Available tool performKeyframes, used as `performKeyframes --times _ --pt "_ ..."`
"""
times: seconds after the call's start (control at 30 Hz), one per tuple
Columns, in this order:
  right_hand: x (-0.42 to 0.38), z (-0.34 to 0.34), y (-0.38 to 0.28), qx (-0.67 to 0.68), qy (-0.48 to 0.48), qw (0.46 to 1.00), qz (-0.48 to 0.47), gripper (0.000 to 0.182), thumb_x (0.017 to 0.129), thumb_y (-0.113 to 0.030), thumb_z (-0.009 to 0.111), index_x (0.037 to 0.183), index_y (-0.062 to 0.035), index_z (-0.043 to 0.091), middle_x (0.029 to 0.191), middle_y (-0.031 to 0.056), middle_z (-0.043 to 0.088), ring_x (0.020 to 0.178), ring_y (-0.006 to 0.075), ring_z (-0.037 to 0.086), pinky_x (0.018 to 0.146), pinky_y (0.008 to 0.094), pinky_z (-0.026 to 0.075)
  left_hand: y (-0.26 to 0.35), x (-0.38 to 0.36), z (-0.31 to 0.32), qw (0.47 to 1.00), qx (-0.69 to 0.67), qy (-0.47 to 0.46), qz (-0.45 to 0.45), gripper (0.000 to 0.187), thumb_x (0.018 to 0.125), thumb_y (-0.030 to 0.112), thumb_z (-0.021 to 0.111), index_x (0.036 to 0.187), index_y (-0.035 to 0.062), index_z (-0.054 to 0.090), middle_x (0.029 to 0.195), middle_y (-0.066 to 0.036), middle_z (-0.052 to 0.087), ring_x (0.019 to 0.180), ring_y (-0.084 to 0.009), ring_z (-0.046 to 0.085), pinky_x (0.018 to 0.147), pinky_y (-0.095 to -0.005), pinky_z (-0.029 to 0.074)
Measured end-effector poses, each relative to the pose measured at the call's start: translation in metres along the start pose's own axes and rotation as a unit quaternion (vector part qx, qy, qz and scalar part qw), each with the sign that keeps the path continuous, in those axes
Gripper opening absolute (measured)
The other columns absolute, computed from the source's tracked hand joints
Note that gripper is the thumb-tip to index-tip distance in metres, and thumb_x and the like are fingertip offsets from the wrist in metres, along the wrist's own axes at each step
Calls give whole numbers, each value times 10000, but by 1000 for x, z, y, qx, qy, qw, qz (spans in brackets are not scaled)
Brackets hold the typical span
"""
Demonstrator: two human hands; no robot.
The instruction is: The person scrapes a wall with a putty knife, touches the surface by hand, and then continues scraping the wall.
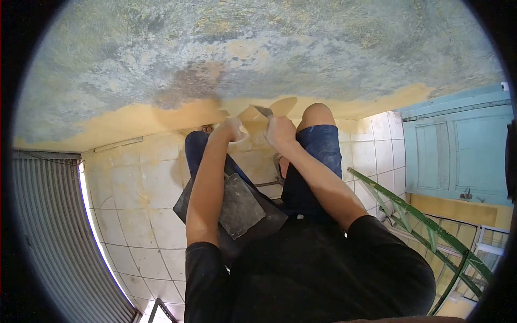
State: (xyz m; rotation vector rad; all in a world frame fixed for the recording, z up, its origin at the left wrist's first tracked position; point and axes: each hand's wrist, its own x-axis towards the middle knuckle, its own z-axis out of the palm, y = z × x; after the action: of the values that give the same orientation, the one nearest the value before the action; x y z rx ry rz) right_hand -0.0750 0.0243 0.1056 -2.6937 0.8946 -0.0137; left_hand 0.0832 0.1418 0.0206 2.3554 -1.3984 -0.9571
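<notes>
My right hand (pixel 281 132) is closed around a scraper (pixel 263 111), whose grey blade points up and left towards the wall (pixel 280 64). My fingers hide its handle. To the left, my left hand (pixel 231 130) is curled closed with pale dust on the fingers; what it holds, if anything, does not show. Both hands are above my knees, near the wall's lower part. Patchy grey and white covers the upper wall, with yellow below and a brown patch left of centre. A dark grey flat slab (pixel 242 207) lies by my lap, beneath my left forearm.
White floor tiles (pixel 164 199) with yellowish stains spread around me. At the left stands a corrugated metal shutter (pixel 54 226). A green metal frame (pixel 414 218) leans at the right, before a light blue door (pixel 431 153). A dark metal bar (pixel 156 309) shows at the bottom left.
</notes>
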Motion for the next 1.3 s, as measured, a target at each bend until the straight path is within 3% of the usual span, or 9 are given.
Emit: performKeyframes --times 0.07,0.13,0.23,0.33,0.67,0.73,1.3 --pt "-2 -7 7 -12 -30 999 31 210 787 -135 597 921 -10 699 777 272 658 760 424 663 715 495 538 -4 -4 -4 1000 -19 -6 -6 490 731 311 695 1078 -34 661 1129 -256 637 1056 -373 625 916 -412 501" --pt "0 -14 9 6 9 998 64 201 758 -163 654 854 13 672 807 264 666 798 429 666 742 490 540 -6 -7 -9 1000 0 -1 -30 494 743 323 705 1093 -23 667 1148 -252 633 1077 -366 617 937 -405 493" --pt "4 -20 20 7 12 996 83 207 763 -160 649 867 17 676 814 272 665 792 431 666 736 490 541 -5 -13 -13 999 -6 -9 -30 500 752 333 709 1100 -22 667 1155 -245 634 1088 -362 612 943 -405 490" --pt "3 -18 29 21 24 996 80 213 780 -167 640 872 21 680 809 274 663 786 433 665 724 488 543 -2 -20 -15 997 -38 -1 -67 480 758 329 714 1083 -22 670 1150 -239 637 1090 -361 612 944 -410 488" --pt "5 5 36 42 30 996 72 186 798 -115 605 897 28 670 797 271 657 779 420 662 719 492 534 5 -8 -12 999 -13 -2 -43 476 764 339 739 1064 -24 672 1142 -228 644 1082 -364 612 941 -412 485" --pt "4 9 38 56 58 996 40 204 831 -127 576 909 32 676 764 302 639 739 458 648 710 512 530 8 -4 -10 999 3 -10 -31 471 763 336 742 1060 -22 674 1148 -227 641 1090 -364 609 940 -415 485" --pt "15 -4 38 47 14 997 54 207 771 -130 612 901 9 693 771 281 650 757 434 659 712 487 540 3 -20 -18 996 -47 -13 -73 529 769 336 731 1156 -14 642 1196 -228 624 1142 -357 582 988 -406 458"
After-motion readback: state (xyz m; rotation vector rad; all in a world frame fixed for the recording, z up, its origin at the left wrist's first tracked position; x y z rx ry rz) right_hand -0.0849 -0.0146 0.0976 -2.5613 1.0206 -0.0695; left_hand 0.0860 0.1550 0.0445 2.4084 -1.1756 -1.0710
